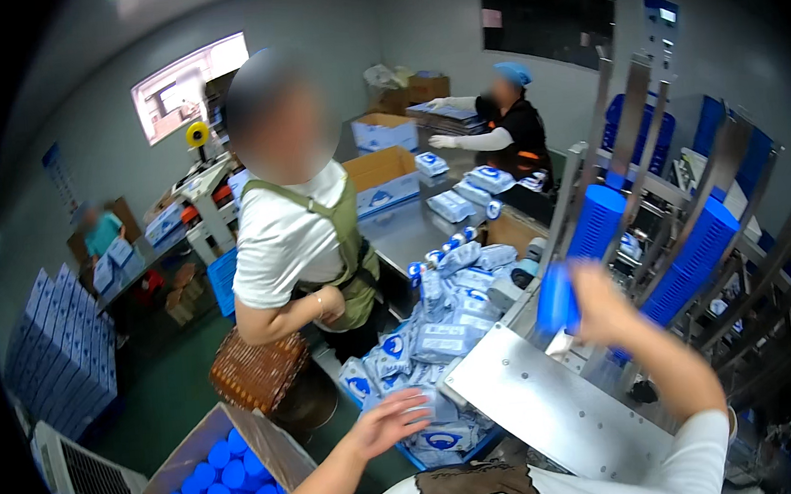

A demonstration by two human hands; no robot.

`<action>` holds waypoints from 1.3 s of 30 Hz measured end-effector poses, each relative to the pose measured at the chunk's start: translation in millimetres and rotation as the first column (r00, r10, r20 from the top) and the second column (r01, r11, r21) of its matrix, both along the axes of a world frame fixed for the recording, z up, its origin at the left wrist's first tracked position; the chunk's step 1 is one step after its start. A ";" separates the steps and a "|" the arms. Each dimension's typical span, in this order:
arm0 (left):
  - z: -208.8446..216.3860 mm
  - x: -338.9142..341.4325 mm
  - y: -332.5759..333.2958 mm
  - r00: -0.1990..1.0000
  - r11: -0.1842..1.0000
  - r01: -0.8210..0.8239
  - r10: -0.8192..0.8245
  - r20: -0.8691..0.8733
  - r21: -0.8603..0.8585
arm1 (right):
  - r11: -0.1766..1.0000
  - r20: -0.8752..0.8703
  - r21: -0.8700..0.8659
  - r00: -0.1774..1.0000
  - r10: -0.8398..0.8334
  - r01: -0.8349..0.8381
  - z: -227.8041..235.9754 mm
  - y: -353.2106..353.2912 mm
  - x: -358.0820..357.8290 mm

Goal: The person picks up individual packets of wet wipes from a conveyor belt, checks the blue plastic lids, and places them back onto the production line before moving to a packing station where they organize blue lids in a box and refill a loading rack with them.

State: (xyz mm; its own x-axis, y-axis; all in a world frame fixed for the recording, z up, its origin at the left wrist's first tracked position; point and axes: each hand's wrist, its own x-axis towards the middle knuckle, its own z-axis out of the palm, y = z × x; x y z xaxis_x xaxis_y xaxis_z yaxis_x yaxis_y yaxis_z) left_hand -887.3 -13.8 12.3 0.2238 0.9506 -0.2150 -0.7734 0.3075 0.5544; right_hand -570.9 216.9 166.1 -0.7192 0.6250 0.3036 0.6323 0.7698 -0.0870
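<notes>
My right hand (pixel 600 307), smeared by motion, is closed on a short stack of blue plastic lids (pixel 556 303) in front of the machine's upright metal rails. Tall columns of the same blue lids (pixel 600 222) stand between those rails, and another lid column (pixel 694 256) leans to the right of them. Fingers spread and holding nothing, my left hand (pixel 393 424) hovers over a heap of white and blue soft packs (pixel 445 341). A flat metal machine plate (pixel 556 401) lies below my right hand.
An open carton (pixel 167 474) of blue lids stands at lower left, beside a grey vent unit (pixel 103 484). Close by are a brown woven seat (pixel 256 369) and a person in a green apron (pixel 307 245). Across the steel table (pixel 403 223) a blue-capped person (pixel 511 122) handles flat cartons.
</notes>
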 end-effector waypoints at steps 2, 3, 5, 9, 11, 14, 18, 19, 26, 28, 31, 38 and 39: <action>5.9 -19.4 -26.0 0.979 0.979 -0.201 0.202 -0.016 0.022 | 0.835 -0.336 0.541 0.936 0.109 0.097 100.5 36.4 -10.9; 11.4 -25.2 -33.2 0.963 0.964 -0.264 0.266 -0.051 0.033 | 0.687 -0.396 0.693 0.911 0.113 0.217 143.8 61.2 -5.1; 11.6 -34.7 -47.6 0.912 0.913 -0.403 0.406 -0.057 0.060 | 0.330 -0.470 0.831 0.882 -0.014 0.448 216.3 86.7 -5.3; 8.7 -42.0 -77.0 0.795 0.798 -0.596 0.602 -0.081 0.086 | 0.152 -0.447 0.789 0.725 -0.524 0.595 268.9 119.1 -8.5; 6.2 -42.7 -94.6 0.732 0.738 -0.669 0.674 -0.094 0.082 | 0.184 -0.381 0.750 0.642 -0.666 0.636 265.3 119.3 -9.8; -2.5 -45.7 -129.2 0.623 0.633 -0.770 0.772 -0.125 0.077 | 0.263 -0.303 0.753 0.672 -0.676 0.604 243.4 114.7 -12.3; 1.9 -39.1 -161.5 0.451 0.460 -0.886 0.884 -0.122 0.053 | 0.406 -0.051 0.858 0.840 -0.541 0.314 161.5 82.5 -17.6; -5.6 -47.2 -162.4 0.413 0.422 -0.904 0.902 -0.124 0.059 | 0.494 0.002 0.821 0.864 -0.504 0.287 140.9 77.9 -7.2; -61.9 -115.8 -259.6 -0.345 -0.375 -0.927 0.859 -0.379 -0.006 | 0.282 -0.177 0.942 0.984 -0.035 0.180 37.0 89.8 -0.7; -71.3 -135.7 -309.4 -0.406 -0.569 -0.800 0.749 -0.524 -0.193 | 0.333 -0.260 0.904 0.963 -0.071 0.269 8.9 94.7 -7.6; -86.5 -140.2 -366.1 -0.242 -0.594 -0.718 0.702 -0.670 -0.363 | 0.445 -0.231 0.819 0.918 -0.322 0.362 -62.1 99.0 -9.0; -167.4 -162.9 -406.2 0.416 -0.116 -0.693 0.742 -0.526 -0.712 | 0.824 -0.016 0.344 0.880 -0.475 0.451 -188.6 26.0 -32.1; -159.0 -160.2 -399.4 0.414 -0.103 -0.705 0.744 -0.525 -0.702 | 0.885 0.000 0.279 0.921 -0.389 0.373 -189.2 2.6 -44.8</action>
